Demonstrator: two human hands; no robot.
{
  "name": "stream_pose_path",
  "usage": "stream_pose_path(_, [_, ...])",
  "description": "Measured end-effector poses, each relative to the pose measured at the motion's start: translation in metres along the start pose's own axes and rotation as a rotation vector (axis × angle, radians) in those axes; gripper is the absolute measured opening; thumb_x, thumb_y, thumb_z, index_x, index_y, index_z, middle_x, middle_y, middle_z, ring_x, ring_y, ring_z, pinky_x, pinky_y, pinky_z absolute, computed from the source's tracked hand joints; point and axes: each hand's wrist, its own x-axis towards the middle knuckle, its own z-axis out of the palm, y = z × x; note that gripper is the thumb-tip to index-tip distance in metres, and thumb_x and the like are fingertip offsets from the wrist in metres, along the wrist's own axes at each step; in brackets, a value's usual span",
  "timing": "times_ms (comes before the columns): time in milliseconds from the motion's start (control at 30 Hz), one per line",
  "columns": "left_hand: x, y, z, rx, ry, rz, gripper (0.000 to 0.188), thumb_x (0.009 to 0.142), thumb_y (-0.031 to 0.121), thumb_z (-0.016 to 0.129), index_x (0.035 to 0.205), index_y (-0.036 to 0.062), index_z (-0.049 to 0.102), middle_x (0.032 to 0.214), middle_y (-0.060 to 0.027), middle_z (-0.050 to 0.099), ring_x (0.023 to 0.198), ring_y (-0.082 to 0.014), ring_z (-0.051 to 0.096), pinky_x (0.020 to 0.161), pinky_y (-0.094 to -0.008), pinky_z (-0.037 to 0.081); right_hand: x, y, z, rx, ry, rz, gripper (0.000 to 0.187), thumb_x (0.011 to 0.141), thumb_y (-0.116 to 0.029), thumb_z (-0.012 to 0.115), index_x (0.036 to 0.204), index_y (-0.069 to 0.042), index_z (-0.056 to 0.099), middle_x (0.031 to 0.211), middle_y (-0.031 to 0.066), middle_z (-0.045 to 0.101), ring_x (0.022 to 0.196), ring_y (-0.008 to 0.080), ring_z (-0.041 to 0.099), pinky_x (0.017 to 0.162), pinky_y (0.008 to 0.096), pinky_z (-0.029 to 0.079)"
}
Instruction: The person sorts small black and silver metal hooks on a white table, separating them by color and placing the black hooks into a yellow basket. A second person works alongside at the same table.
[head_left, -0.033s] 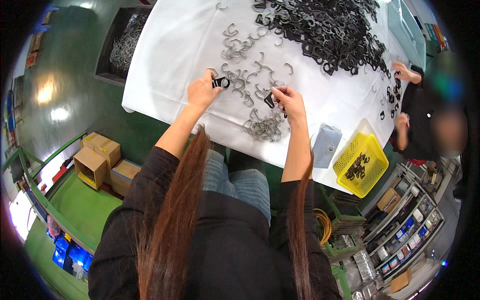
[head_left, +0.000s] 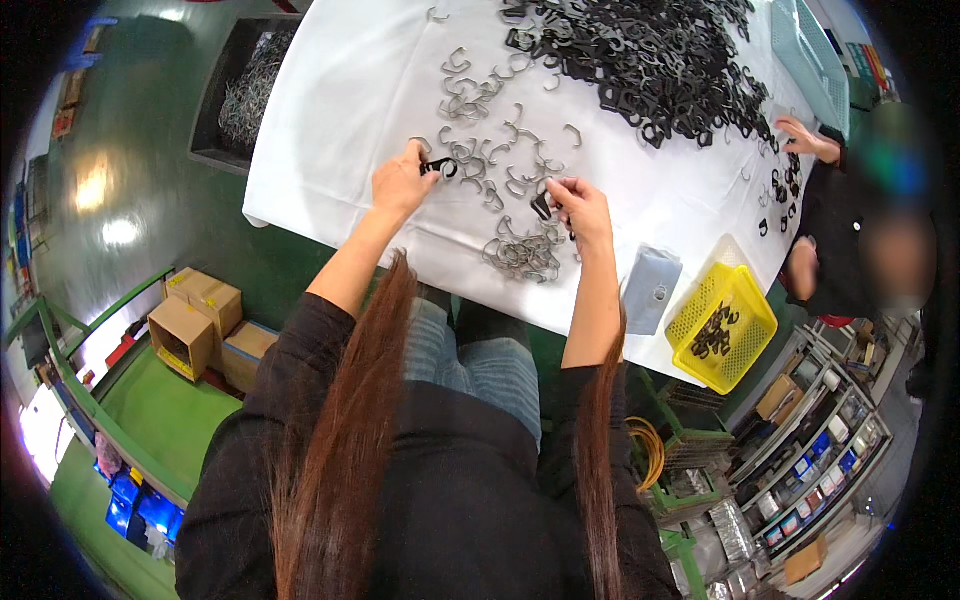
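My left hand [head_left: 397, 187] is closed on a black hook-shaped plastic piece [head_left: 440, 168] above the white table [head_left: 330, 150]. Farther right, my right hand [head_left: 581, 213] pinches another black plastic piece [head_left: 541, 205] between thumb and fingers. Loose wire clips [head_left: 470, 95], bent into open C-shapes, lie scattered beyond and between my hands. A denser heap of the same wire clips [head_left: 525, 250] sits near the table's front edge, left of my right wrist. At the far side a large pile of black plastic pieces [head_left: 650, 70] spreads over the cloth.
Right of my forearm lie a blue-grey packet [head_left: 652, 290] and a yellow basket [head_left: 765, 335] holding several dark pieces. A co-worker's hand [head_left: 800, 135] is by the pile, near a pale blue basket [head_left: 815, 60]. A black tray [head_left: 215, 150] of metal pieces stands beyond the left edge.
The black piece in my left hand has turned slightly. The co-worker's upper hand has shifted a little left toward the pile.
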Motion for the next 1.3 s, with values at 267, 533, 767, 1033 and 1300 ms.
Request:
stream_pose_path(267, [-0.005, 0.058, -0.024, 0.049, 0.077, 0.077, 0.022, 0.077, 0.029, 0.068, 0.081, 0.0089, 0.061, 0.072, -0.0095, 0.065, 0.068, -0.0258, 0.062, 0.061, -0.0381, 0.046, -0.082, 0.039, -0.123, 0.056, 0.461, -0.103, 0.019, 0.079, -0.019, 0.071, 0.086, -0.003, 0.065, 0.066, -0.0001, 0.059, 0.050, 0.0029, 0.041, 0.044, 0.0180, 0.029])
stream_pose_path(533, [-0.094, 0.333, 0.140, -0.401, -0.458, 0.549, 0.027, 0.077, 0.029, 0.070, 0.090, 0.0067, 0.063, 0.073, -0.0113, 0.066, 0.066, -0.0201, 0.064, 0.060, -0.0338, 0.048, -0.168, 0.094, -0.290, 0.421, 1.141, -0.194, 0.022, 0.081, -0.025, 0.070, 0.084, -0.005, 0.062, 0.069, -0.0016, 0.056, 0.052, 0.0053, 0.042, 0.045, 0.0216, 0.030])
stream_pose_path(767, [-0.160, 0.451, 0.206, -0.160, -0.463, 0.969, 0.026, 0.079, 0.028, 0.064, 0.102, 0.0171, 0.064, 0.094, -0.0115, 0.065, 0.092, -0.0303, 0.060, 0.078, -0.0430, 0.048, -0.158, 0.134, -0.373, -0.176, 1.216, -0.144, 0.043, 0.080, -0.029, 0.068, 0.109, 0.001, 0.060, 0.103, 0.0137, 0.061, 0.091, 0.0193, 0.059, 0.082, 0.0284, 0.044])
stream_pose_path(1033, [-0.124, 0.207, 0.158, -0.098, -0.042, 0.974, 0.048, 0.077, 0.002, 0.057, 0.122, 0.0175, 0.053, 0.136, -0.0095, 0.039, 0.132, -0.0309, 0.030, 0.108, -0.0517, 0.022, -0.205, 0.172, -0.324, -0.236, 1.266, -0.107, 0.043, 0.085, -0.020, 0.063, 0.122, -0.002, 0.050, 0.118, 0.0186, 0.052, 0.098, 0.0265, 0.057, 0.084, 0.0377, 0.046])
stream_pose_path(1300, [-0.131, 0.091, 0.146, 0.265, -0.122, 0.851, 0.058, 0.082, 0.012, 0.056, 0.137, 0.0202, 0.038, 0.145, -0.0064, 0.028, 0.139, -0.0294, 0.015, 0.111, -0.0543, 0.006, -0.162, 0.189, -0.361, -0.597, 1.159, -0.091, 0.017, 0.083, -0.016, 0.062, 0.098, -0.007, 0.064, 0.096, 0.0105, 0.061, 0.087, 0.0255, 0.058, 0.077, 0.0379, 0.046])
